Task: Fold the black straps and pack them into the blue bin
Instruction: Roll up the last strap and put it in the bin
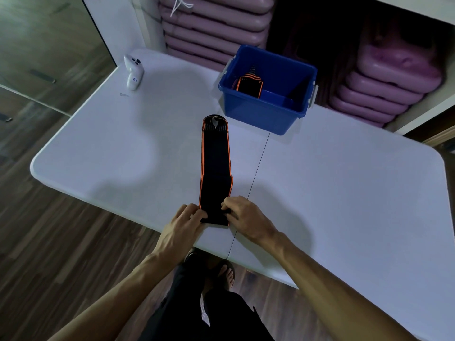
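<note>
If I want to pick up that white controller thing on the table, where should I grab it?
Probably around its slim lower handle. The white controller lies flat on the table, alone near the far left corner, with its wider buttoned head pointing away. Come down from above and pinch the handle across its narrow sides; nothing sits beside it to get in the way.

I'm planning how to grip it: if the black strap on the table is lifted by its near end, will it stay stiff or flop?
The black strap will likely flop: it lies flat and slightly curved on the table, like soft fabric. Both the left hand and right hand pinch its near end, suggesting it needs guiding. It probably won't roll or slide.
</note>
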A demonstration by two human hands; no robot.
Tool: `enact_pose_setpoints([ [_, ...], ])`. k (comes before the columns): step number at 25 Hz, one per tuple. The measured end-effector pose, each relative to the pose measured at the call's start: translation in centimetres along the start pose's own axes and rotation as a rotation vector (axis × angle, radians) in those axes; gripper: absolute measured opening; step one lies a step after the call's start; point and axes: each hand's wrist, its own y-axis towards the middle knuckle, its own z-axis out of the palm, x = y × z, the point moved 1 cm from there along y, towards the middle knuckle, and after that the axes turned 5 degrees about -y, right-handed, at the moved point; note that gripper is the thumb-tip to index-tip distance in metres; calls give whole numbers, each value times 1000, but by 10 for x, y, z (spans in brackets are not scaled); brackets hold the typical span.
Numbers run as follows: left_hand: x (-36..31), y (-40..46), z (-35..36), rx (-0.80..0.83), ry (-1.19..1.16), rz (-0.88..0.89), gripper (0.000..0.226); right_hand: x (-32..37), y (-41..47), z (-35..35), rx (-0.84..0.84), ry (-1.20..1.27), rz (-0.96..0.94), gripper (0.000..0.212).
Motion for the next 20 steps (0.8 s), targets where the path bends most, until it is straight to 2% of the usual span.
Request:
enact_pose_setpoints([
  [4, -6, -6, -4, -9, 29, -25, 28, 4, -12, 6, -33, -96, -98, 15],
  [6, -7, -3, -7, -13, 100, 6, 28, 5, -17, 9, -14, -104, -89, 29],
  [9, -6, 1, -6, -4, 161, 71, 16, 4, -20, 13, 8, -206, -113, 49],
  [12, -6, 3, -5, 57, 109, 133, 18, 3, -20, 19, -49, -380, -175, 47],
  [15, -10, 4, -8, 88, 80, 95, 23, 5, -18, 22, -116, -450, -210, 38],
  [17, -11, 4, -11, 93, -8, 53, 32, 4, -15, 21, -138, -418, -214, 31],
  [19, -8, 7, -16, 103, -206, -53, 42, 2, -8, 13, -94, -305, -183, 33],
  [20, -5, 12, -17, 108, -290, -98, 40, 1, -4, 8, -57, -242, -153, 34],
])
